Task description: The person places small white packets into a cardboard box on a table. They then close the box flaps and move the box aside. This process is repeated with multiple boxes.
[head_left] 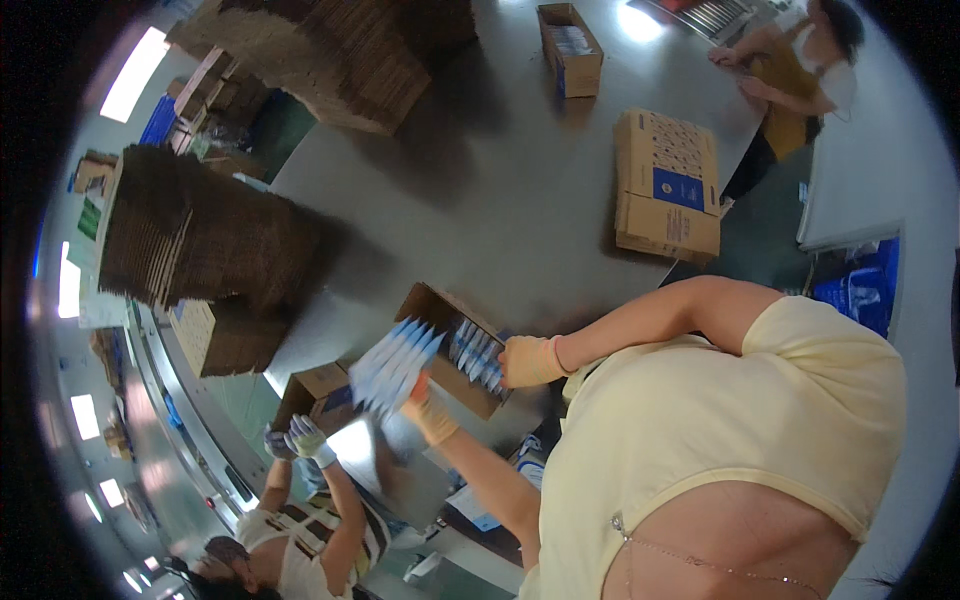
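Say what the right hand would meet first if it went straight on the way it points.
The right hand would probably meet the blue-and-white packets in the open carton first; depth is unclear, so it may already be touching them.

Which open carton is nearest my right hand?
The middle carton, at your right hand, not the left carton by a co-worker's gloved hands or the far carton.

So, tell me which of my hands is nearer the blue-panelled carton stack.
Right. In view, your right hand is at the open box, below and left of the stack; your left hand, holding packets, is lower and farther left.
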The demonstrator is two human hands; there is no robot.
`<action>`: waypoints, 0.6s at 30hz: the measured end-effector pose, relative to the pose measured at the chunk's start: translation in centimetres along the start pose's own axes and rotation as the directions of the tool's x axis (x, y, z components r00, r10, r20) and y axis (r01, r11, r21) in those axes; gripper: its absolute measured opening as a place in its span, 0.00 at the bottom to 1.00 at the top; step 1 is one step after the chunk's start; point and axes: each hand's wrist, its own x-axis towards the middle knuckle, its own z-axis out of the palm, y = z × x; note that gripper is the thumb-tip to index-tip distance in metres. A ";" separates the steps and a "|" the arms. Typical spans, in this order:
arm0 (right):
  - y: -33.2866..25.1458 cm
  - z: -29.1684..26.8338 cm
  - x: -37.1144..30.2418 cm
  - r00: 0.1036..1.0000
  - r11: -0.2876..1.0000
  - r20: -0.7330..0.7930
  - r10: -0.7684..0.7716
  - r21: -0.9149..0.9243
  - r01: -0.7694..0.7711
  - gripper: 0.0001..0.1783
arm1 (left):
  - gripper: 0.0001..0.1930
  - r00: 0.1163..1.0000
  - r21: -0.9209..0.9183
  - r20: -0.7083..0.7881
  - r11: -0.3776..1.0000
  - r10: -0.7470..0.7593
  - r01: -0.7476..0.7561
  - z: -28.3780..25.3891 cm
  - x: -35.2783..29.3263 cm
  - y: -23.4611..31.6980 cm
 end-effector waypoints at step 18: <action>10.2 2.0 0.9 0.886 0.954 -0.355 0.299 0.119 -0.274 0.09 | 0.22 0.961 0.729 -0.262 0.670 0.083 0.141 0.7 -7.6 -4.3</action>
